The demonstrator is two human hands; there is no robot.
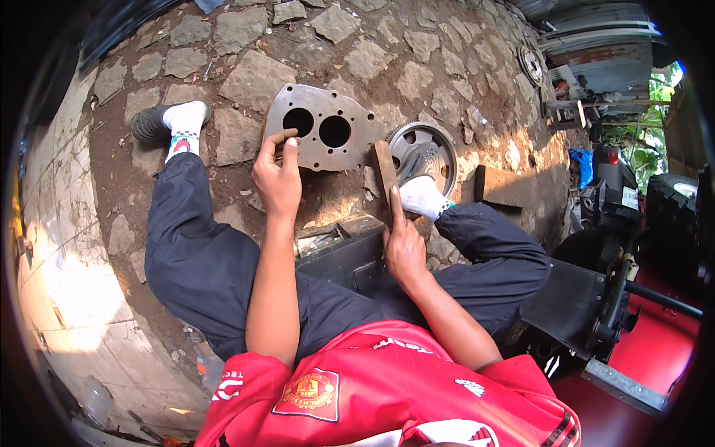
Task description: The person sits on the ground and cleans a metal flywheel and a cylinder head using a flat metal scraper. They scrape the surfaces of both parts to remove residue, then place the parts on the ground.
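Observation:
A grey metal cylinder block (316,154) with two round bores and several bolt holes lies in front of me, its flat face up. My left hand (278,179) is at its near left edge, index finger and thumb bent together over the face beside the left bore. Its other fingers are mostly hidden. In my right hand (407,249) is a flat brown bar (386,173), with the index finger stretched along it. The bar's far end is by the block's right edge; whether they touch I cannot tell. Its material is unclear.
Right of the block, my shod foot stands over a toothed metal wheel (449,153). A brown slab (500,186) lies farther right. Between my legs is a dark box (350,257). Uneven paving stones (253,78) surround the block; black machinery (570,302) stands close on my right.

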